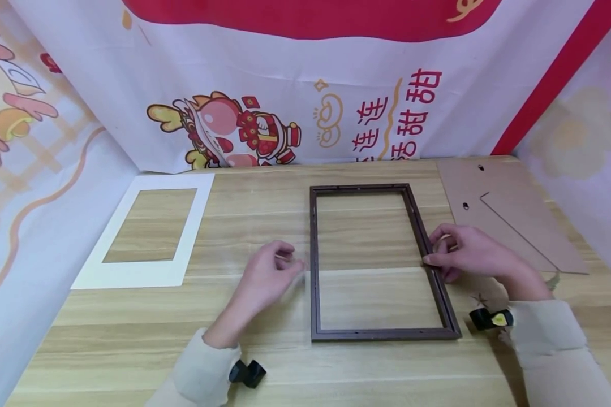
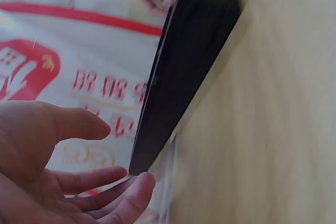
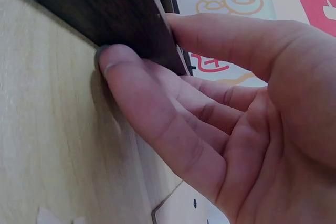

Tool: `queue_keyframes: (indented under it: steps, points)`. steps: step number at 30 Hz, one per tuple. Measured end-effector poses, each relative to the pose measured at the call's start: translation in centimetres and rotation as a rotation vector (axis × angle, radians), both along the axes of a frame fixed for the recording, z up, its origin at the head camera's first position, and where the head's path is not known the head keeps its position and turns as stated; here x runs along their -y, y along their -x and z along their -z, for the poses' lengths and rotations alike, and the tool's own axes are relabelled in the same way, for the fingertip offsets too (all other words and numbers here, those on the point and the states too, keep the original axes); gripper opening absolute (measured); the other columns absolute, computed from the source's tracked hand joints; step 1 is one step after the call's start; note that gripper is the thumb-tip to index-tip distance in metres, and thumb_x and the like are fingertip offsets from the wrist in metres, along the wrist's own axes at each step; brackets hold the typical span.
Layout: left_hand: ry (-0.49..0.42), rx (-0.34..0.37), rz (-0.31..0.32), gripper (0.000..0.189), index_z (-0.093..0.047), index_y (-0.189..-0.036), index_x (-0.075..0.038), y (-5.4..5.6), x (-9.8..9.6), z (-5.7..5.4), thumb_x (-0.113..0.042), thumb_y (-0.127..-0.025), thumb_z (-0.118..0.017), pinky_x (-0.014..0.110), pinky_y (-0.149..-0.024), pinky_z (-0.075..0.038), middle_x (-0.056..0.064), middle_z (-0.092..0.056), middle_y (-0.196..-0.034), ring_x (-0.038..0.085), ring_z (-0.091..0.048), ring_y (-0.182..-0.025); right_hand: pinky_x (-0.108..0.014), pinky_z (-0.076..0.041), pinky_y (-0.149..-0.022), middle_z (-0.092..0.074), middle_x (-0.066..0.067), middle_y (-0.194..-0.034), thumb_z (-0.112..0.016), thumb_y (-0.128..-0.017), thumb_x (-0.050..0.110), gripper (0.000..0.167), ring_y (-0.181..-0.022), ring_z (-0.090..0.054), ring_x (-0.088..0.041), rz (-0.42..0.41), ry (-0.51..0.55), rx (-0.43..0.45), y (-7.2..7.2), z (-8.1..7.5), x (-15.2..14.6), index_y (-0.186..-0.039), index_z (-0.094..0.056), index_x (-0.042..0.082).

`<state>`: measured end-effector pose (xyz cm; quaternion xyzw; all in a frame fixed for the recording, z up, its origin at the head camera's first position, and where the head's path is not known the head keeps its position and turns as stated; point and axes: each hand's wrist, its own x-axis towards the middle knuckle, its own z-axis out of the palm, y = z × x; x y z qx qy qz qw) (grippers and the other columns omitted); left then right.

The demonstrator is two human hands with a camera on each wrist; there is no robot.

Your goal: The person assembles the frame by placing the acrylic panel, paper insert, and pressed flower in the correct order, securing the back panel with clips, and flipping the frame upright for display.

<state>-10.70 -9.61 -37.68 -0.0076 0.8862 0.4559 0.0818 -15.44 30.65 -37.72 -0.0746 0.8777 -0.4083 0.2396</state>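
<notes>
A dark brown picture frame (image 1: 314,271) lies on the table, with bare wood showing through its opening. My right hand (image 1: 465,251) pinches its right side, thumb on the upper edge and fingers against the outer side; the right wrist view shows this hand (image 3: 210,103) close up along the dark frame side (image 3: 105,14). My left hand (image 1: 270,277) hovers just beside the frame's left side, fingers loosely bent and thumb apart. In the left wrist view that hand (image 2: 68,171) has its fingertips near the frame's corner (image 2: 184,66); whether they touch it I cannot tell.
A white mat board (image 1: 127,276) with a cut-out window lies at the left. At the right is a brown backing board (image 1: 504,198) with small hangers and a stand flap. A leaf-like shape (image 1: 553,281) shows by the right wrist. Printed cloth (image 1: 285,68) hangs behind the table.
</notes>
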Motion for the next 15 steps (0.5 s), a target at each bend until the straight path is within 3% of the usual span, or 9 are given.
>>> queue_keyframes:
  steps: [7, 12, 15]
  points:
    - [-0.004, 0.004, -0.061, 0.041, -0.065, -0.137, -0.002, 1.0, 4.2, 0.0, -0.025, -0.104, -0.069, 0.042, -0.096, -0.064, 0.018, -0.072, -0.131, 0.032, -0.071, -0.118, -0.036, -0.068, -0.071, -0.073, -0.013, -0.099, -0.076, -0.102, 0.023, 0.054, -0.079, -0.075, -0.023, 0.006, 0.031, -0.041, -0.4, 1.0, -0.5, -0.141, -0.053, -0.008]
    - [-0.026, 0.000, -0.054, 0.039, -0.064, -0.137, -0.002, 1.2, 6.4, 0.0, -0.025, -0.106, -0.067, 0.036, -0.088, -0.066, 0.020, -0.070, -0.135, 0.032, -0.073, -0.113, -0.027, -0.064, -0.076, -0.073, -0.015, -0.113, -0.077, -0.102, 0.026, 0.060, -0.091, -0.073, -0.014, 0.021, 0.026, -0.164, -1.3, 1.8, -1.0, -0.149, -0.054, -0.004]
    - [-0.038, -0.007, -0.051, 0.040, -0.064, -0.138, -0.002, 1.3, 7.2, -0.2, -0.026, -0.107, -0.066, 0.035, -0.086, -0.066, 0.021, -0.070, -0.135, 0.030, -0.074, -0.108, -0.022, -0.061, -0.080, -0.070, -0.017, -0.124, -0.079, -0.101, 0.024, 0.061, -0.099, -0.069, -0.009, 0.030, 0.049, -0.195, -1.9, 2.1, -1.6, -0.151, -0.055, -0.001]
